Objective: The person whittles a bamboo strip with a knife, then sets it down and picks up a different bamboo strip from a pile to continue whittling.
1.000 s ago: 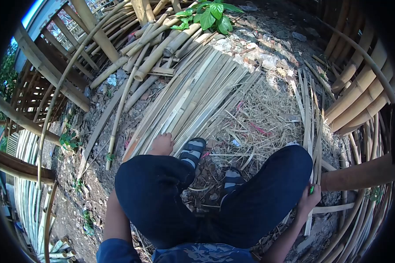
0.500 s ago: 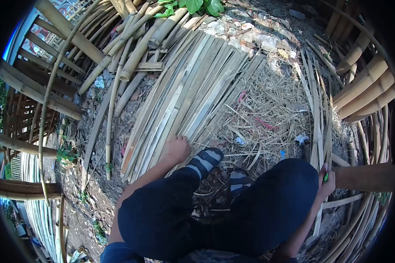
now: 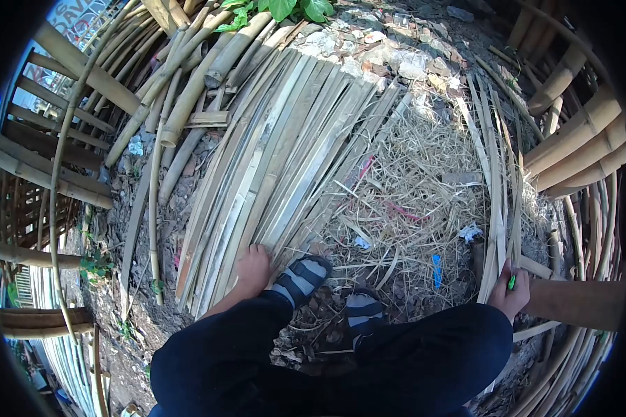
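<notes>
Left hand [image 3: 253, 268] on near end of wide spread of bamboo strips [image 3: 278, 149], fingers bent, close together; right hand [image 3: 510, 290] closed on small green item [image 3: 512, 282], beside narrow slats [image 3: 492, 191]. Straw [image 3: 424, 174] between, on littered ground [image 3: 145, 309]. Poles [image 3: 222, 59] and 1 leafy plant [image 3: 282, 8] beyond

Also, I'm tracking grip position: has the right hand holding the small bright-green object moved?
Yes, forward: the right hand is now level with the thick brown bar; earlier it sat nearer the body.
</notes>
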Action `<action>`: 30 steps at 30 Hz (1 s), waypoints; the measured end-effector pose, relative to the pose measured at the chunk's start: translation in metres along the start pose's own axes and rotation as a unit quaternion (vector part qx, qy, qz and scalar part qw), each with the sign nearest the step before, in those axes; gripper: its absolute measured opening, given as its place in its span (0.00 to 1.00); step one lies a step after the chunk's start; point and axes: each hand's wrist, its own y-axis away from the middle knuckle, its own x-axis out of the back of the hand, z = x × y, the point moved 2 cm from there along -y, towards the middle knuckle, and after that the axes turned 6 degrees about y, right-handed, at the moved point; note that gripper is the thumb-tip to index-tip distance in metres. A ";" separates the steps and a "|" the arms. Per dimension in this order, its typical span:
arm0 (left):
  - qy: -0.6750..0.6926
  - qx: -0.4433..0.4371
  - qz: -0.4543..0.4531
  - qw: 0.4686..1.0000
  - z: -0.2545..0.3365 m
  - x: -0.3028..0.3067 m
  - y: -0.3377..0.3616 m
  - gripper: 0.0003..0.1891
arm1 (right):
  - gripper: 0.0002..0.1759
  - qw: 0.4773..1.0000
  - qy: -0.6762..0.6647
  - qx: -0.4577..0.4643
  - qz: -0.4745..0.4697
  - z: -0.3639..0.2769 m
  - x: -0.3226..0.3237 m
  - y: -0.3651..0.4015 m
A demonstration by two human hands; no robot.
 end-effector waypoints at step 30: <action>0.209 -0.017 -0.012 0.978 0.007 0.010 0.011 0.21 | 0.11 0.981 -0.111 -0.011 -0.159 -0.070 -0.078 0.049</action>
